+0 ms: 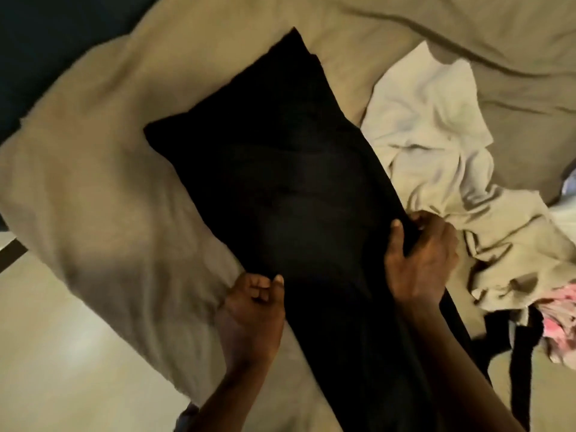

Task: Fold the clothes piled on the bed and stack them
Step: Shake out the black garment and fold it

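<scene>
A long black garment [280, 169] lies flat on the tan bed cover [103, 169], running from the upper middle down toward me. My left hand [252, 310] pinches its left edge with thumb and curled fingers. My right hand [420, 254] grips its right edge, thumb on top. To the right lies a crumpled pile: a white garment [436, 129], a beige one [511, 260], a pink patterned piece [561, 319] and a black strap-like piece [523, 353].
The bed's corner hangs over a pale shiny floor [62, 353] at the lower left. Dark wall or headboard [46, 26] fills the upper left. More rumpled tan cover [467, 32] stretches across the top right.
</scene>
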Demonstrator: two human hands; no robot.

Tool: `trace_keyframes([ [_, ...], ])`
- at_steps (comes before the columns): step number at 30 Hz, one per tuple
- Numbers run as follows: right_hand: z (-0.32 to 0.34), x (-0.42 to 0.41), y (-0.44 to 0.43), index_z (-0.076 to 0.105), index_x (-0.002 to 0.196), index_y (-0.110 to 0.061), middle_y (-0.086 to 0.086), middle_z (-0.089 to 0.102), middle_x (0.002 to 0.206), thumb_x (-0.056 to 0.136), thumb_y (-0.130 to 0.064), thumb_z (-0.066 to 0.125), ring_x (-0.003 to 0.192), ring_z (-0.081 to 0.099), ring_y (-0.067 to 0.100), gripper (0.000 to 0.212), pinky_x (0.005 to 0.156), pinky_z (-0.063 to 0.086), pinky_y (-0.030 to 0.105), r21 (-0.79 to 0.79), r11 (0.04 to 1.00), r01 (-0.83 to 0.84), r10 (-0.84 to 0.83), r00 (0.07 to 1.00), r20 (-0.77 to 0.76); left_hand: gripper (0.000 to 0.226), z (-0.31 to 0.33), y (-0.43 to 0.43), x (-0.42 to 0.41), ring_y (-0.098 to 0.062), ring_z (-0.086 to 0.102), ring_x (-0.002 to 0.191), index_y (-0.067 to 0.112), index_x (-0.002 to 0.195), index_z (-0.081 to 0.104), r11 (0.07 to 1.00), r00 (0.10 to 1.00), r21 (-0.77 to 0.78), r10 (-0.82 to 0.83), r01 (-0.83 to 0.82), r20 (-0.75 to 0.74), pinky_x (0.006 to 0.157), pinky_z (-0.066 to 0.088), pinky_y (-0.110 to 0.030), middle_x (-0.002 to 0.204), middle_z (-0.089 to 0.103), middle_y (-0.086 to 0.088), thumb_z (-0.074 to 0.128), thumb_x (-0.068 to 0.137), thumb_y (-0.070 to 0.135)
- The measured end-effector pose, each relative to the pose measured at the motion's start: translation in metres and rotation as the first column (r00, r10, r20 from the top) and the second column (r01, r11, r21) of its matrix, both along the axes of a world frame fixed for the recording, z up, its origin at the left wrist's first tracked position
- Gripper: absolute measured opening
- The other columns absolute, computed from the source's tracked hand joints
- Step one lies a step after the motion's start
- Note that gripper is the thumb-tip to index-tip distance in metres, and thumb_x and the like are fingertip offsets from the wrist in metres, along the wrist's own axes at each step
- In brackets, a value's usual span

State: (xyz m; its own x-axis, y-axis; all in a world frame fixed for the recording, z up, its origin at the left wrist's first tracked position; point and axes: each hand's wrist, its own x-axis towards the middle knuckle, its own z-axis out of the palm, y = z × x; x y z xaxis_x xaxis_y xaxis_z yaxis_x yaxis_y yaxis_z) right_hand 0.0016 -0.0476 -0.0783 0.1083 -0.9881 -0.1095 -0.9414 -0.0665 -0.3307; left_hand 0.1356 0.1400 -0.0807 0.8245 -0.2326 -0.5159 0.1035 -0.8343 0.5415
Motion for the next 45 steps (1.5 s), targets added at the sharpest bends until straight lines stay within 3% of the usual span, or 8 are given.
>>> trace_keyframes([
  [3,-0.002,-0.059,0.015,0.056,0.128,-0.01,0.018,0.057,0.124,0.099,-0.032,0.062,0.12,0.049,0.036,0.037,0.102,0.039,0.05,0.032,0.999,-0.031,0.032,0.998,-0.056,0.02,0.007,0.012,-0.036,0.009,0.062,0.059,0.028,0.086,0.062,1.0,0.999,-0.015,0.015,-0.016,-0.031,0.054,0.04,-0.009,0.066,0.065,0.018,0.076,0.082,0.041],
  [10,0.007,-0.086,-0.013,0.07,0.088,-0.02,-0.005,0.069,0.079,0.099,-0.037,0.066,0.072,0.061,0.009,0.021,0.071,0.046,0.027,0.261,0.965,-0.017,-0.06,0.957,0.284,0.033,-0.011,0.009,-0.062,-0.024,0.065,0.068,0.017,0.075,0.064,0.998,0.999,0.059,0.027,-0.028,0.021,0.066,0.044,-0.031,0.065,0.067,0.003,0.075,0.089,0.045],
  [18,0.013,-0.112,-0.027,0.063,0.072,-0.011,0.001,0.057,0.061,0.095,-0.047,0.068,0.057,0.053,0.014,0.043,0.061,0.046,0.031,0.519,0.852,-0.068,-0.18,0.893,0.412,0.031,-0.001,0.024,-0.082,-0.014,0.044,0.044,0.016,0.072,0.061,0.852,0.85,-0.188,0.417,-0.489,-0.322,0.049,0.041,-0.027,0.052,0.05,0.003,0.068,0.099,0.03],
  [23,0.016,-0.11,-0.032,0.07,0.078,-0.01,0.001,0.064,0.067,0.094,-0.051,0.068,0.063,0.059,0.014,0.045,0.068,0.049,0.032,0.53,0.834,-0.152,-0.049,0.937,0.347,0.033,-0.005,0.048,-0.094,-0.031,0.067,0.068,0.02,0.076,0.071,0.93,0.937,-0.139,0.324,-0.341,-0.133,0.078,0.062,-0.05,0.063,0.068,0.001,0.069,0.081,0.053],
  [30,0.022,-0.096,-0.042,0.061,0.069,-0.009,0.011,0.061,0.068,0.088,-0.041,0.079,0.066,0.056,0.02,0.041,0.065,0.046,0.03,0.575,0.784,-0.234,0.07,0.953,0.293,0.036,0.013,0.032,-0.105,-0.027,0.066,0.073,0.009,0.068,0.059,0.977,0.975,-0.018,0.213,-0.213,0.068,0.07,0.047,-0.031,0.068,0.069,-0.003,0.075,0.089,0.033],
  [34,0.03,-0.099,-0.046,0.059,0.078,-0.015,0.004,0.06,0.074,0.087,-0.037,0.081,0.069,0.055,0.015,0.032,0.061,0.045,0.022,0.682,0.683,-0.261,0.015,0.939,0.345,0.043,0.001,0.033,-0.094,-0.03,0.071,0.079,0.009,0.069,0.068,0.988,0.984,0.06,0.145,-0.139,-0.102,0.08,0.061,-0.041,0.071,0.071,-0.006,0.076,0.084,0.048],
  [40,0.023,-0.099,-0.053,0.065,0.106,-0.012,0.007,0.067,0.108,0.086,-0.041,0.081,0.089,0.063,0.018,0.039,0.067,0.047,0.028,0.757,0.624,-0.196,0.09,0.98,0.179,0.02,0.011,0.03,-0.083,-0.017,0.064,0.085,0.022,0.097,0.072,0.994,0.86,0.028,0.103,-0.102,-0.501,0.063,0.058,-0.032,0.096,0.07,0.0,0.08,0.089,0.04],
  [45,0.027,-0.121,-0.045,0.074,0.109,-0.004,0.012,0.078,0.102,0.089,-0.037,0.08,0.097,0.075,0.028,0.039,0.078,0.062,0.033,0.755,0.649,-0.093,-0.253,0.91,0.329,0.005,0.019,0.041,-0.089,-0.009,0.062,0.074,0.023,0.101,0.072,0.944,0.752,-0.12,0.164,-0.308,-0.639,0.074,0.053,-0.03,0.091,0.072,0.004,0.071,0.097,0.026],
])
